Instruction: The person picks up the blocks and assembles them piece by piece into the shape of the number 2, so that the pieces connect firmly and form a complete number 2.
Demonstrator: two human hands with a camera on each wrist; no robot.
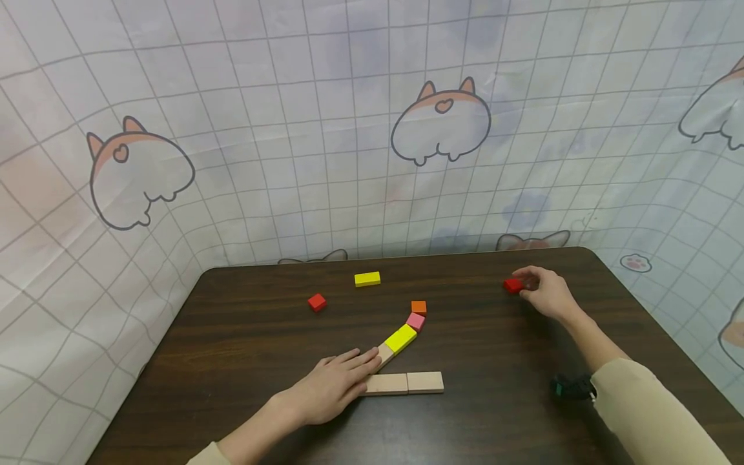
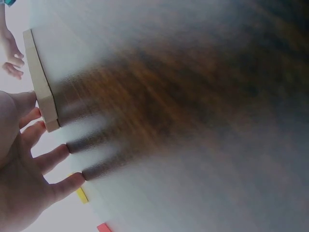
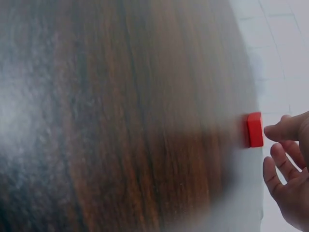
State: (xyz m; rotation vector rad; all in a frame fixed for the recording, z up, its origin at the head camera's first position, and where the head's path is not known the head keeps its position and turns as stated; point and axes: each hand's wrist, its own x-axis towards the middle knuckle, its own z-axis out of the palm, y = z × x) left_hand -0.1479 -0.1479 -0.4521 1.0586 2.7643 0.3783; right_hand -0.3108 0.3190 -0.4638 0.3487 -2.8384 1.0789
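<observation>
My left hand (image 1: 336,387) lies palm down with its fingers spread over the meeting ends of pale wooden blocks (image 1: 388,385). Two of these form a straight row, and another slants up and away, partly hidden by the fingers. Beyond it a yellow block (image 1: 401,338), a pink block (image 1: 415,322) and an orange block (image 1: 418,307) continue the curved line. At the far right, my right hand (image 1: 549,294) is beside a red block (image 1: 513,285). In the right wrist view, its thumb is close to this red block (image 3: 255,129), and the other fingers are loosely bent.
Another red block (image 1: 316,302) and a loose yellow block (image 1: 367,279) lie farther back on the dark wooden table (image 1: 250,336). A small black object (image 1: 572,387) is by the right sleeve. A patterned cloth (image 1: 325,129) hangs behind the table.
</observation>
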